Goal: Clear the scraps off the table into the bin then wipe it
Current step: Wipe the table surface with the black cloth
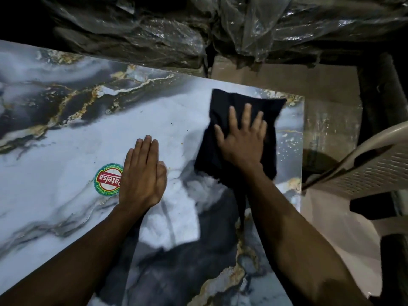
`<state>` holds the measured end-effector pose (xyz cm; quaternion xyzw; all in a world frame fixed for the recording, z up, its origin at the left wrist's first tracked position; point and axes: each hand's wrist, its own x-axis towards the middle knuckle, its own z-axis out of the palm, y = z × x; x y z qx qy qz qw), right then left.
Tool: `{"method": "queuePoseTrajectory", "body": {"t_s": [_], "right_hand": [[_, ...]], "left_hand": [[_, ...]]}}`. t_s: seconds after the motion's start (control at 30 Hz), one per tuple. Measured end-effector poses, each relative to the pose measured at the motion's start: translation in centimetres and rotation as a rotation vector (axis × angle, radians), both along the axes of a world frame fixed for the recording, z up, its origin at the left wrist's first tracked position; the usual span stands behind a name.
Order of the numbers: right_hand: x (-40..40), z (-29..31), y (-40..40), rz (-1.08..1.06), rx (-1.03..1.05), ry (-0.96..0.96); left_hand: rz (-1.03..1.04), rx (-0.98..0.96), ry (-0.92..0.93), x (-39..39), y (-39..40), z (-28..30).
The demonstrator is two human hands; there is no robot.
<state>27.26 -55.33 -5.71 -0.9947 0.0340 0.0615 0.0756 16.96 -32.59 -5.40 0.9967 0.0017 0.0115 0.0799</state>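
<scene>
Left hand [142,173], frame centre: fingers straight and together, laid flat on marble-patterned table [66,120], beside round sticker [108,182]. Right hand [241,138], centre right: fingers spread, pressed flat on dark cloth [238,102] near table's right edge.

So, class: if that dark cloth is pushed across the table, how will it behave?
Probably floppy: the cloth lies creased, with a strip trailing under the right hand. It likely slides easily, since the table looks glossy. It may bunch up beyond the flat palm.
</scene>
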Motion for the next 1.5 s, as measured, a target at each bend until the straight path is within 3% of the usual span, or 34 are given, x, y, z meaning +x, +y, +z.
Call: {"method": "queuePoseTrajectory", "body": {"t_s": [0.13,0.3,0.5,0.63,0.77,0.9,1.07,1.27,1.37,1.5], "right_hand": [[0.0,0.5,-5.2,-0.278,-0.020,0.067],[5.7,0.6,-8.6,-0.363,-0.008,0.093],[9.7,1.0,-8.2,-0.170,-0.060,0.114],[9.4,1.0,-2.9,0.026,-0.085,0.084],[3.7,0.7,5.1,0.283,-0.047,0.072],[-6.2,0.6,7.2,0.392,0.021,0.029],[-12.5,0.4,3.2,0.081,-0.039,0.017],[-6.2,1.4,-1.2,-0.202,-0.052,0.154],[-2.5,1.0,1.5,-0.200,-0.056,0.131],[0.5,0.4,9.8,-0.061,-0.053,0.088]], "left_hand": [[0.001,0.007,0.007,0.0,0.1,0.0],[0.015,0.018,0.020,0.2,-0.1,0.0],[0.009,0.029,0.026,0.2,-0.1,0.1],[-0.001,0.021,0.023,0.1,0.0,0.1],[0.006,0.014,0.002,0.0,0.0,-0.1],[0.050,-0.095,0.021,0.2,0.2,0.1],[0.032,-0.127,0.010,0.1,0.3,0.1],[-0.025,-0.247,-0.019,1.6,2.9,0.9],[-0.088,-0.212,-0.034,3.0,7.0,0.8],[-0.024,-0.054,-0.001,5.5,12.9,1.2]]}}
